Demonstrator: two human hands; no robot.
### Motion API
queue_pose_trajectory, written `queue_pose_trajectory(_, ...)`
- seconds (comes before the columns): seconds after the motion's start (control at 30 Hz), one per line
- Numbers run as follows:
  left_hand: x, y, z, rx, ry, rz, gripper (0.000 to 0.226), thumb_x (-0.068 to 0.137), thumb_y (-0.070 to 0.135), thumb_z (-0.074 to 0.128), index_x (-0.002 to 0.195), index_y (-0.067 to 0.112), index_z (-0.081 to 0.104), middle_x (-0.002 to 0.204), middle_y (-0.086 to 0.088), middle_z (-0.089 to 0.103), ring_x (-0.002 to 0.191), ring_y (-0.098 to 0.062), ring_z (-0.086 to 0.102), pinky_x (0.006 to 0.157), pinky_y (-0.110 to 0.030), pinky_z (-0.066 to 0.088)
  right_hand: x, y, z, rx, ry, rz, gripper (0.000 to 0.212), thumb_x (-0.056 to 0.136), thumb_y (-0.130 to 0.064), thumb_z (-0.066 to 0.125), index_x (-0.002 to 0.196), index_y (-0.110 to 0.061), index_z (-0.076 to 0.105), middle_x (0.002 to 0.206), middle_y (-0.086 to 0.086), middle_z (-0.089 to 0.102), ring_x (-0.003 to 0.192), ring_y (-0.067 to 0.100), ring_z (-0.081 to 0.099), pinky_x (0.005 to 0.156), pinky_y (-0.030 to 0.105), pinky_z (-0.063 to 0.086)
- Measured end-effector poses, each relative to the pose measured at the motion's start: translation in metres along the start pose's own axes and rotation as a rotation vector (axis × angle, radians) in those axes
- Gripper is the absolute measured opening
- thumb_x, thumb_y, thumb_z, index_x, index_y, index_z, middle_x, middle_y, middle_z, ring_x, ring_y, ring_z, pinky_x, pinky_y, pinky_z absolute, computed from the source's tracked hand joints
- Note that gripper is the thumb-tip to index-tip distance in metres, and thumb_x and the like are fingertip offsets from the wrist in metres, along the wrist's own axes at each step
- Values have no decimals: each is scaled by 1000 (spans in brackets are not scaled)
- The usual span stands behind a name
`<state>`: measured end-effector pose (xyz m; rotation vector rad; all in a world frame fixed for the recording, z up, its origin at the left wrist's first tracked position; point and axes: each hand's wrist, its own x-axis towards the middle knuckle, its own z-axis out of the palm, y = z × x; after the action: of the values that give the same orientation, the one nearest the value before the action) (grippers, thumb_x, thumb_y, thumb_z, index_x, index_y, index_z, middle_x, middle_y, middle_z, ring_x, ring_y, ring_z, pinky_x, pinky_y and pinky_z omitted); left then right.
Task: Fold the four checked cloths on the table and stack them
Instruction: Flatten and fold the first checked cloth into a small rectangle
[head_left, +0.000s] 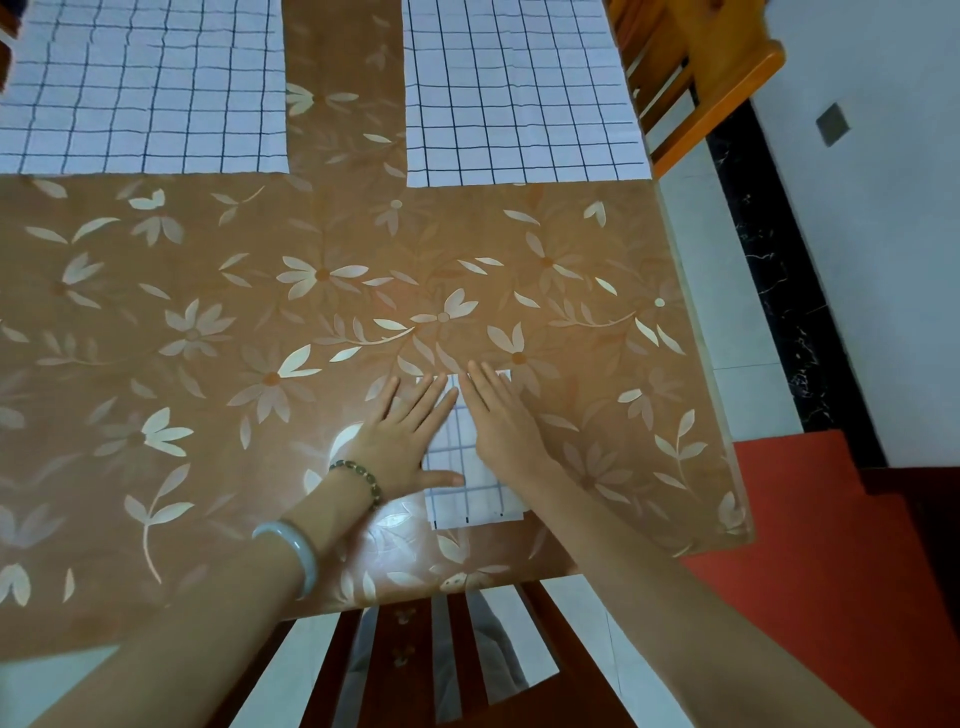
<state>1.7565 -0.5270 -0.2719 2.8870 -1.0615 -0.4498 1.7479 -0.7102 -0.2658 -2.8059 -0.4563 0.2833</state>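
A small folded white cloth with dark checks (470, 493) lies near the table's front edge, right of centre. My left hand (410, 441) rests flat on its left side, fingers spread, thumb across the cloth. My right hand (501, 421) presses flat on its right side, fingers pointing away from me. Neither hand grips anything. Two more checked cloths lie spread flat at the far side: one at the far left (145, 83), one at the far right (519, 93). Whether the folded pile holds more than one cloth I cannot tell.
The table (208, 312) wears an orange-brown floral cover. A dark wooden chair back (457, 649) stands at the near edge below my arms. A light wooden chair (696, 88) sits at the far right corner. Red flooring (810, 545) lies to the right.
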Motion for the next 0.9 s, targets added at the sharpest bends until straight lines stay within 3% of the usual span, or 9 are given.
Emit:
queue_pose_trajectory(0.13,-1,2,3,29,50,-6,105,79,84,19,148,6,29,154,-15,25,143,-29,23,111,-56,24,-5,15,4,38,-53,-31,58,96,-29,21,148,-3,27,156,16,22,146,27,15,119,44,11)
queue_pose_trajectory(0.23,-1,3,5,62,68,8,101,83,79,20,146,0,29,153,-18,27,143,-31,25,113,-54,22,-8,20,9,-128,-39,-69,66,99,-51,21,149,-8,26,156,15,21,146,26,17,119,45,13)
queue_pose_trajectory(0.53,-65,24,29,49,-13,180,98,86,77,24,148,2,21,156,-16,21,145,-30,16,115,-49,16,-9,22,15,-230,-2,-35,63,98,-56,25,150,-21,28,155,17,25,143,36,22,114,59,15)
queue_pose_trajectory(0.77,-107,25,23,7,-9,340,83,91,72,24,148,12,30,155,-7,25,144,-23,21,113,-49,15,-9,25,14,-238,11,-37,60,97,-57,23,150,-28,23,156,13,26,144,36,21,112,63,14)
queue_pose_trajectory(0.83,-95,19,13,-46,27,317,70,96,61,27,147,14,32,154,-6,28,144,-19,21,115,-46,14,-9,26,15,-244,17,-39,61,98,-57,23,151,-27,23,156,13,25,144,36,21,112,63,15)
queue_pose_trajectory(0.9,-72,16,3,-85,81,180,62,99,52,28,146,12,35,152,-7,32,144,-19,22,116,-43,14,-10,26,16,-243,17,-39,61,98,-57,24,151,-27,23,156,14,24,144,37,21,112,63,15)
